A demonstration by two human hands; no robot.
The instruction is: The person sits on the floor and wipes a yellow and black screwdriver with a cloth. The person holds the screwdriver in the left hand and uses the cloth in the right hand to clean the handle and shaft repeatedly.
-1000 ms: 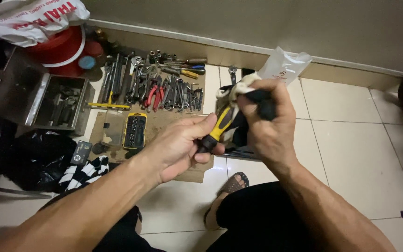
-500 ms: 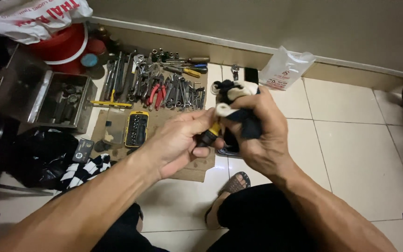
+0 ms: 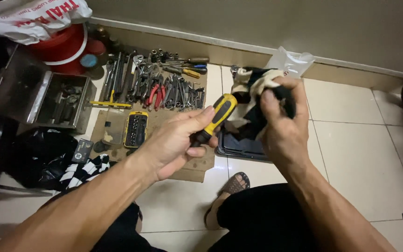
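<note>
While the left hand (image 3: 176,142) gripped the yellow-and-black screwdriver (image 3: 214,119) at frame centre, the right hand (image 3: 281,126) was closed on a rag (image 3: 253,86) bunched over its tip; wiping looked underway, the handle left uncovered.

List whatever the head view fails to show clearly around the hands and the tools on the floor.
- Screwdriver: its tip is hidden by the left hand.
- Cloth: what it wraps, if anything, is covered by the right hand.
- Black tray: contents blocked by both hands.
- Metal toolbox: interior too dark to make out.
- Row of wrenches and pliers: too small and crowded to count.
</note>
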